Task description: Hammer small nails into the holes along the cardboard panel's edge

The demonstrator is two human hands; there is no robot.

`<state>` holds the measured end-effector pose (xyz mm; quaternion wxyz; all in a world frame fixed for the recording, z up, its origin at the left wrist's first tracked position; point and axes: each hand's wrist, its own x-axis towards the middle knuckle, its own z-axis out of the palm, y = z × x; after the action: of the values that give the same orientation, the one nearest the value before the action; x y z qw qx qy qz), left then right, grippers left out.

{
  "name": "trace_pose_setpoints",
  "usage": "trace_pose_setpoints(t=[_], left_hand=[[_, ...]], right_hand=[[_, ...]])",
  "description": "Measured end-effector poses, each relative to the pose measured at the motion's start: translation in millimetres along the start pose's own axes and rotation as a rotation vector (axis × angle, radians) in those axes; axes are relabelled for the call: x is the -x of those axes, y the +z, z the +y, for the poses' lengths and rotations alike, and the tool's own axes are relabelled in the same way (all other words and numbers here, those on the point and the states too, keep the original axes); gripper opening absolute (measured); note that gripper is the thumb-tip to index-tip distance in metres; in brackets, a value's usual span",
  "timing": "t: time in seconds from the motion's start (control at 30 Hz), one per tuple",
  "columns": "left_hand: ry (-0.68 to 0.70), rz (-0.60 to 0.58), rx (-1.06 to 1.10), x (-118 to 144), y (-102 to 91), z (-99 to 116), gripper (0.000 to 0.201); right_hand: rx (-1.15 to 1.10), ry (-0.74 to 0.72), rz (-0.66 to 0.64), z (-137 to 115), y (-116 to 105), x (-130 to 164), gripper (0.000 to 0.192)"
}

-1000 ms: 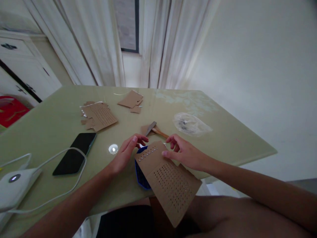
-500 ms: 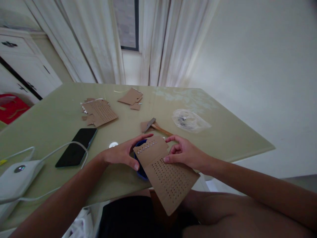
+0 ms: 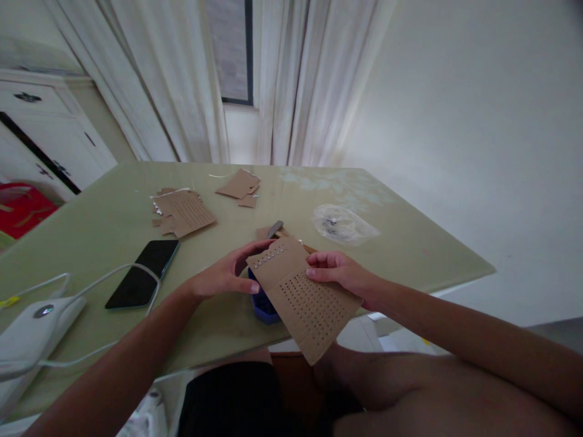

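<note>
A piece of brown cardboard [image 3: 314, 303] punched with rows of small holes hangs tilted over the table's front edge. A line of small shiny studs sits near its upper left end. My right hand [image 3: 334, 276] pinches its right edge, thumb on top and fingers curled underneath. Partly beneath the cardboard stands a dark blue container [image 3: 264, 312]; what it holds is mostly hidden. My left hand [image 3: 232, 270] curves around the container's left and far side, thumb at the rim, with some fingertips hidden behind the cardboard's upper corner.
Behind the cardboard lies a hammer [image 3: 276, 229], mostly covered. A clear plastic bag [image 3: 344, 224] with small dark bits is at right. Cardboard scraps [image 3: 184, 212] lie farther back. To the left are a phone [image 3: 143, 273] and a white corded device [image 3: 40, 321].
The cardboard has risen slightly and now covers more of the hammer. More of the blue container shows below my left thumb. My right hand keeps its pinch, and the view has tilted a little upward.
</note>
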<state>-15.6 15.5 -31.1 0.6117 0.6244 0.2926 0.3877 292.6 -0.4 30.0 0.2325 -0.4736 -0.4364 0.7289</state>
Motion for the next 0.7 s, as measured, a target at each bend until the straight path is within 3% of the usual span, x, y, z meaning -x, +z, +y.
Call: trace_pose_setpoints(t=[0.13,0.3,0.4,0.6,0.7], left_hand=[[0.126,0.129,-0.061,-1,3.4,6,0.067],[0.33,0.352,-0.355,2,10.1,9,0.027],[0.397,0.438,-0.465,5,17.0,11,0.026],[0.417,0.427,-0.471,10,30.7,11,0.024],[0.426,0.478,-0.47,10,33.0,11,0.023]], right_hand=[[-0.122,-0.003,-0.039,3,-1,-1,0.043],[-0.185,-0.042,-0.16,4,7,-2,0.038],[-0.174,-0.082,-0.225,2,15,-3,0.04],[-0.126,-0.186,-0.108,-8,34,-2,0.048],[-0.122,-0.234,-0.083,-13,42,-2,0.047]])
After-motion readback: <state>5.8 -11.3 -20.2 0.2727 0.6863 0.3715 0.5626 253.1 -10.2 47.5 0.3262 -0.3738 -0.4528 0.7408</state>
